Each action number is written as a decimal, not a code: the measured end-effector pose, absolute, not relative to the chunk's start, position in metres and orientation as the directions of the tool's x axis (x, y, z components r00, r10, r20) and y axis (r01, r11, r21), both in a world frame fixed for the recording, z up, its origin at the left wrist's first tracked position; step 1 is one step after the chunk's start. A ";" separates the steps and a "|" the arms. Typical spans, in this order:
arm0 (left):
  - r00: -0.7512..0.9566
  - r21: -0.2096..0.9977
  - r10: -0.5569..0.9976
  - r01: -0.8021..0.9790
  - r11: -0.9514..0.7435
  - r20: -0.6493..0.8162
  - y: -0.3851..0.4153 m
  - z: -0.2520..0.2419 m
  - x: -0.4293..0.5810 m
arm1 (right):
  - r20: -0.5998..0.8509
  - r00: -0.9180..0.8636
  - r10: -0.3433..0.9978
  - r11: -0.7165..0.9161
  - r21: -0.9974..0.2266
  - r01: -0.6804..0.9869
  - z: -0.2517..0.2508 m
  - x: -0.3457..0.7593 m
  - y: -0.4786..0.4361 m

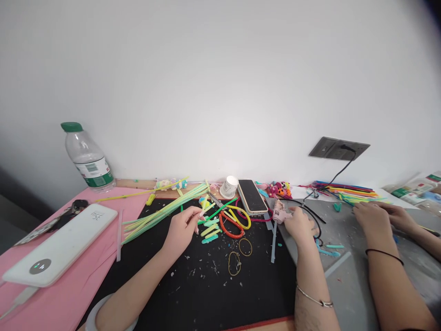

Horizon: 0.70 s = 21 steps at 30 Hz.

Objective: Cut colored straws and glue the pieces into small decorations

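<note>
My left hand [181,231] is closed in a pinch over the black mat, with a small pale piece [203,212] at its fingertips; its exact kind is unclear. Just beside those fingers lie short green and yellow fuzzy pieces [210,232], bent chenille stems in red [230,228] and yellow [245,217], and a pair of metal pliers [216,199]. Fingers of my right hand [300,227] are around the handle of a pink hot glue gun [279,213]. A translucent glue stick [274,243] sticks out from the gun toward me.
A phone [253,196] and paper cup [229,187] stand near the wall. Long chenille stems [165,211], a power bank [60,243] and a bottle [87,158] are leftward. A co-worker's hands [374,220] occupy the right. A black cord [339,172] runs from the socket.
</note>
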<state>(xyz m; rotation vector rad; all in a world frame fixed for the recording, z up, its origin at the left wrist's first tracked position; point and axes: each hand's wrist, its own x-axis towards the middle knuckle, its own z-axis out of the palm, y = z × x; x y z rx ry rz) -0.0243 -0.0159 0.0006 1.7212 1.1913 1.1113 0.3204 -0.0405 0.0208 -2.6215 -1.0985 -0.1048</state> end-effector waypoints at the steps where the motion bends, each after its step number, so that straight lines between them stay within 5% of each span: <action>1: 0.196 0.914 0.953 0.291 -0.282 0.232 -0.016 0.000 -0.024 | 0.237 0.697 0.677 -0.632 -0.298 0.715 0.022 0.319 -0.040; 4: 0.242 0.922 0.945 0.266 -0.282 0.219 -0.014 -0.001 -0.024 | 0.509 0.522 0.684 -0.309 -0.447 0.840 0.032 0.301 -0.041; 6: 0.288 0.922 0.935 0.259 -0.286 0.209 -0.014 -0.002 -0.023 | 0.676 0.310 0.669 0.017 -0.430 0.903 0.040 0.274 -0.040; 10: 0.385 0.927 0.904 0.235 -0.292 0.187 -0.014 -0.001 -0.021 | 0.627 -0.219 0.748 0.470 -0.266 0.842 0.051 0.203 -0.038; 14: 0.428 0.930 0.886 0.221 -0.292 0.177 -0.015 0.001 -0.022 | 0.520 -0.449 0.727 0.592 -0.144 0.793 0.041 0.163 -0.033; 21: 0.437 0.938 0.887 0.222 -0.267 0.149 -0.014 0.000 -0.022 | 0.610 -0.398 0.685 0.602 -0.168 0.781 0.011 0.163 -0.031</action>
